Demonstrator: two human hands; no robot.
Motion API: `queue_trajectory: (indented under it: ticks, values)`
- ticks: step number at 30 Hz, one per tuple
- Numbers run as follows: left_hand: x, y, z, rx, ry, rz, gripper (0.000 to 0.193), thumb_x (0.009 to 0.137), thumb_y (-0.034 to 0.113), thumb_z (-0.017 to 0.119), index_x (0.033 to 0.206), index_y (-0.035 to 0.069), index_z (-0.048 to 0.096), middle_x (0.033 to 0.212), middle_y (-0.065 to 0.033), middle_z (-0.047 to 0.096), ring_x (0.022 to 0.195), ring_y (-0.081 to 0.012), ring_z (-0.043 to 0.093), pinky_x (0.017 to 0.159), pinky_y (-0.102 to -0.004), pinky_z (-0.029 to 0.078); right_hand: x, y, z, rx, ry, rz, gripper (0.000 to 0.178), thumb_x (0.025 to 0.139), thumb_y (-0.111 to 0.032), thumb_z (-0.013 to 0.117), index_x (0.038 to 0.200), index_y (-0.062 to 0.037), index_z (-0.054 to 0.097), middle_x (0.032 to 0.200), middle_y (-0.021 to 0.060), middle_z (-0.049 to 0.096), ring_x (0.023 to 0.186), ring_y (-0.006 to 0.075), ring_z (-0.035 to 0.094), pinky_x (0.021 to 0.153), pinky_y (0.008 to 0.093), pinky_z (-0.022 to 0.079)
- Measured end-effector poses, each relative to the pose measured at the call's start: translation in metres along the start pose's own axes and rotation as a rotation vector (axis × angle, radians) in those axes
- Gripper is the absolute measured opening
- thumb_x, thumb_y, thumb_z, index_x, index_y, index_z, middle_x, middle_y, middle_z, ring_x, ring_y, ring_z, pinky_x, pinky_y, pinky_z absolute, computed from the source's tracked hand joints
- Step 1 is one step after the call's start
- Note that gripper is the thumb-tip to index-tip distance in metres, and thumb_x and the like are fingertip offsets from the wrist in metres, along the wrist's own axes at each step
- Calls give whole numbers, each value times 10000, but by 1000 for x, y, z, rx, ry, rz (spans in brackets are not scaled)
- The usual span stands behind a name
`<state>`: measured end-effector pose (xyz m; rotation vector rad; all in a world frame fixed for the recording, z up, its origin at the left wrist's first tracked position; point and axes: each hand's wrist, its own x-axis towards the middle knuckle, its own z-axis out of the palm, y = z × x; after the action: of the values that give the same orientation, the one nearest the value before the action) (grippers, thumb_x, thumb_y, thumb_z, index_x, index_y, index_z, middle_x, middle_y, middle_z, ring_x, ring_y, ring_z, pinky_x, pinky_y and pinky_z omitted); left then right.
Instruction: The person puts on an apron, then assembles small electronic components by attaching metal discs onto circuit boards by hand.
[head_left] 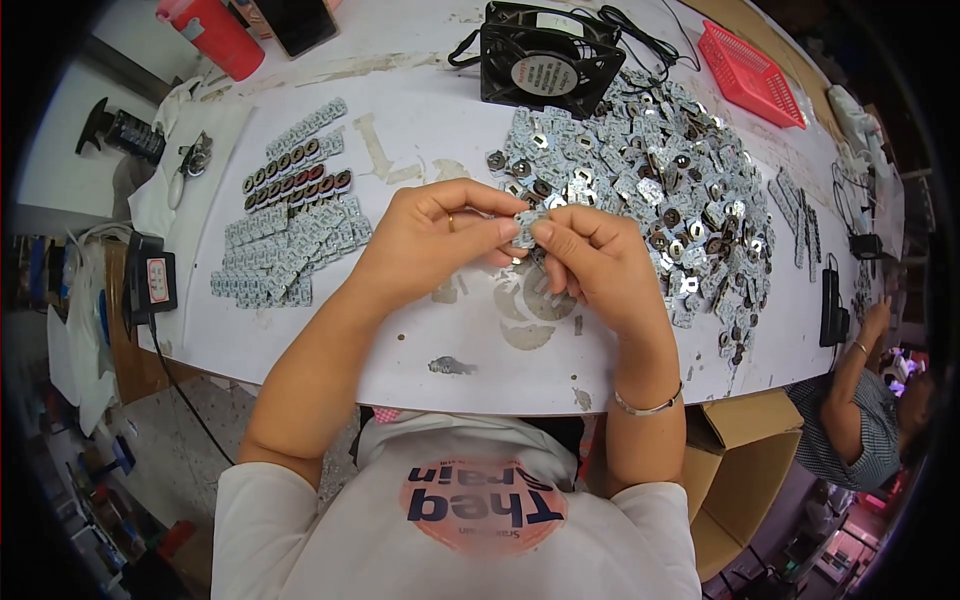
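A small grey-and-silver part (527, 228) is pinched between the fingertips of both hands, above the middle of the white table (420, 340). My left hand (440, 235) grips its left side with thumb and forefinger. On its right side sit the thumb and fingers of my right hand (600, 255). The fingers hide much of the part, so its exact kind cannot be made out. Just beyond the right hand spreads a big heap of similar small metal parts (640, 170), some with dark round pieces. Left of my left hand lie neat rows of such parts (290, 240).
A black fan (545, 65) stands behind the heap, with a red plastic basket (750, 75) to its right. At the far left are a red cup (215, 35) and a phone (298, 22). An open cardboard box (745, 460) is below the table's right edge. Another person's arm (850, 390) shows at far right.
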<state>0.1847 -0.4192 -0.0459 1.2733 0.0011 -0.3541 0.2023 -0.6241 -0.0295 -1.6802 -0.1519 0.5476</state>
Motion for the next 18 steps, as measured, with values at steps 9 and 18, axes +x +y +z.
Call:
queue_trajectory:
  ticks: [9,18]
  values:
    - [-2,-2,-6,69,-75,44,261,896,21,650,1141,-66,639,955,-119,704,864,-155,697,792,-270,577,0,3,-2,138,-99,58,265,942,-219,613,716,-81,598,571,-67,485,523,18,385,476,204,271]
    - [0,-6,5,-3,40,216,208,878,18,675,1077,-38,659,935,-96,698,841,-138,686,771,-250,568,2,3,0,265,-30,41,220,944,-237,608,813,-63,640,569,-62,477,503,20,366,467,201,258]
